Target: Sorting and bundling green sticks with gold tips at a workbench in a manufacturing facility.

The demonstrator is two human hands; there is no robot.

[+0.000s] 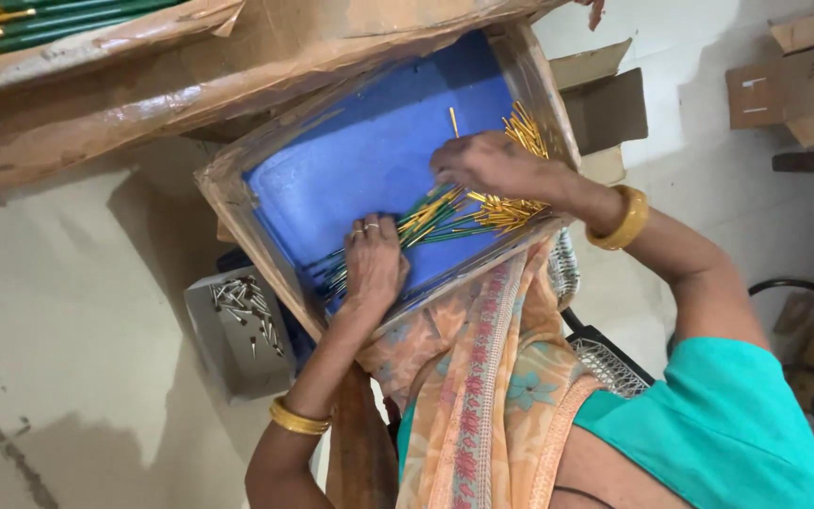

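- Green-and-gold sticks are lying in a blue-lined cardboard tray on the lap.
- Left hand is pressing flat, fingers spread, on the green ends.
- Right hand is pinching the gold tips, apparently sorting; next calls for aligning them.
- Small box of metal pins is sitting beside.

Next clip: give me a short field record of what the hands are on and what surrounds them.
left hand: flat on green-and-gold sticks
right hand: over the gold-tipped pile, grip unclear
container: blue-lined cardboard tray, tilted
beside tray: grey box of small metal pins
upper left: bundle of green sticks on cardboard
wrists: gold bangles
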